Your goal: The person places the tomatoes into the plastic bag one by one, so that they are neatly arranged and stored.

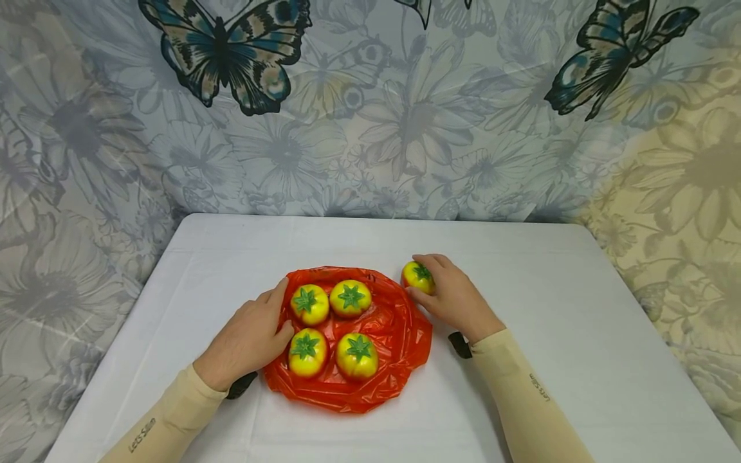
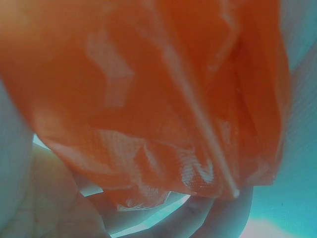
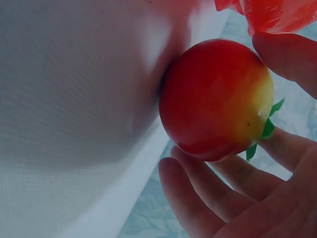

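In the head view, a red plastic bag [image 1: 399, 328] lies spread on the table with several glossy tomatoes [image 1: 357, 355] in it, yellow on top with green leaf crowns. My left hand [image 1: 249, 337] holds the bag's left edge, the thumb beside the nearest tomatoes. The left wrist view is mostly filled by the bag [image 2: 148, 99], with curved fingers partly hidden behind it. Just past the bag's right rim, my right hand [image 1: 454, 296] grips another tomato [image 1: 415, 276] between thumb and fingers. Seen from the right wrist, this tomato [image 3: 213, 99] is red below and right at the white cloth.
A white cloth covers the table [image 1: 579, 386]. Behind it hangs a backdrop [image 1: 405, 128] printed with flowers and butterflies. Beige sleeves [image 1: 521, 386] cover both forearms, and a dark strap [image 1: 460, 345] shows at the right wrist.
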